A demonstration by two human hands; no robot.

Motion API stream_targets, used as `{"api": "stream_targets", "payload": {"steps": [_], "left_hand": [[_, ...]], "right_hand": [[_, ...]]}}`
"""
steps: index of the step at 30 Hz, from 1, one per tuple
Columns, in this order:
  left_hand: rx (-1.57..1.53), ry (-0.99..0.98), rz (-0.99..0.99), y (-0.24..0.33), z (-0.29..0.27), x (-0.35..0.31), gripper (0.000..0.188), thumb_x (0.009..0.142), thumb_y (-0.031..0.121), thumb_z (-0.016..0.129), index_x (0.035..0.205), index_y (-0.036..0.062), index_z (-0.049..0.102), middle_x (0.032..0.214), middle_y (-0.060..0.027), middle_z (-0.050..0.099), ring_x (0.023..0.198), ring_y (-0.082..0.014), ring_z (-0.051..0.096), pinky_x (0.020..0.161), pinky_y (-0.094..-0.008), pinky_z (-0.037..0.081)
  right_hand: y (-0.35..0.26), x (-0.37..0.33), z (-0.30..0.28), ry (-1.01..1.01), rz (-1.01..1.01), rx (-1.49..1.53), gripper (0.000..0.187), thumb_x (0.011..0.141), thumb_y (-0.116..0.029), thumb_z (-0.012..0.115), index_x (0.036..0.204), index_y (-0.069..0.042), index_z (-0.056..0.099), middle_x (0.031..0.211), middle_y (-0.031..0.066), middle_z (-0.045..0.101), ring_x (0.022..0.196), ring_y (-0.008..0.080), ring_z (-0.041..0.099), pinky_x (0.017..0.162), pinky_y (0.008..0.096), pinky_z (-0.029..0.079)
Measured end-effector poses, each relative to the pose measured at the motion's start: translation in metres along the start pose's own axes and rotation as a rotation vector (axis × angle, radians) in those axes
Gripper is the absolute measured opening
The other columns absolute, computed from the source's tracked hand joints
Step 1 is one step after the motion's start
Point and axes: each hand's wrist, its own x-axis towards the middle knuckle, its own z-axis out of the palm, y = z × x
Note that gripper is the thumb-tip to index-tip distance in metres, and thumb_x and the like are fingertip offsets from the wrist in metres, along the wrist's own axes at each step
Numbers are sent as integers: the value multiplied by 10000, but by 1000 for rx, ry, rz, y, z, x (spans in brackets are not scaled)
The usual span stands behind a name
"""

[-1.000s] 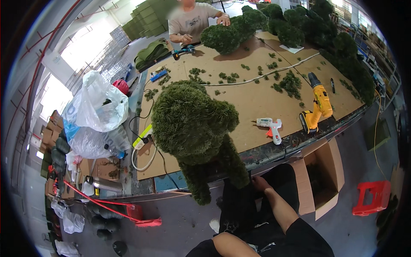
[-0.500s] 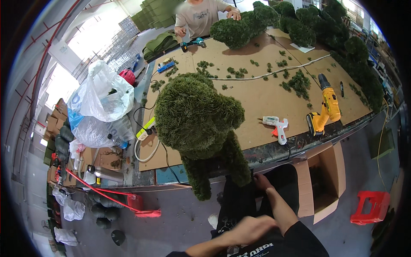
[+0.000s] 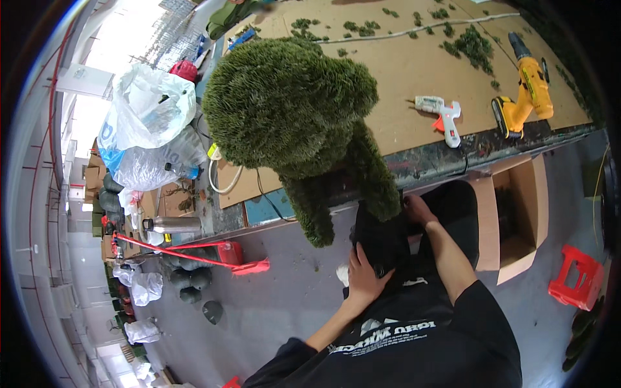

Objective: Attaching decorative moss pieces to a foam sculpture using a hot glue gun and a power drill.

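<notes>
A bushy green topiary figure (image 3: 278, 107), shaped like an animal with a round body and two legs, stands at the table's front edge, its legs hanging over. My left hand (image 3: 367, 279) lies on my black-clad thigh, fingers stretched out and thumb apart, holding nothing. Close beside the figure's right-hand leg (image 3: 375, 178) is my right hand (image 3: 419, 210), low at the table edge over my lap. Its fingertips are partly hidden, so whether it grips anything does not show.
On the cardboard-covered table (image 3: 401, 77) lie a white glue gun (image 3: 441, 118), a yellow cordless drill (image 3: 529, 90) and green scraps (image 3: 471, 46). Plastic bags (image 3: 152, 123) and a steel bottle (image 3: 173, 224) stand left. An open carton (image 3: 517, 213) and red stool (image 3: 577, 278) are right.
My view has tilted downward, so the person across the table is almost out of sight. My left hand has moved from near my waist onto my thigh. My right hand stays by the figure's leg.
</notes>
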Motion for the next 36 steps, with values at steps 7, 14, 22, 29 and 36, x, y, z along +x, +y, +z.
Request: {"api": "stream_targets", "payload": {"steps": [7,14,22,29,36], "left_hand": [[-126,84,12,-9,6,-1,1112,792,398,869,1558,-65,210,1502,-330,362,1380,-505,411,1143,-534,380],[-119,113,20,-11,9,2,1089,808,383,862,1568,-48,211,1511,-323,368,1380,-492,419,1141,-523,382],[-51,-133,-5,5,-35,-1,1064,815,369,863,1574,-40,240,1531,-326,381,1384,-484,442,1158,-505,387],[-384,204,912,72,-221,50,346,737,91,849,1077,71,787,1239,-182,698,1142,-383,673,1011,-497,524],[540,842,882,108,-316,118,302,735,165,894,1024,235,841,1634,-149,378,1525,-433,265,1201,-548,312]], "right_hand": [[11,0,3,-11,-23,82,283,972,-225,637,1043,33,730,1012,266,724,1012,443,687,876,511,538],[7,0,-4,-24,23,139,283,992,-217,616,1031,43,721,1000,262,726,995,436,695,855,501,534],[-6,-11,-15,-93,94,200,290,1012,-214,593,1076,50,692,925,219,744,826,345,749,744,445,578],[-17,-13,-23,-122,85,204,315,1040,-231,570,1080,64,674,890,179,748,731,266,752,652,400,591],[-21,-22,-30,-100,121,292,317,1040,-235,565,1078,62,668,893,173,750,719,261,747,648,399,592]]}}
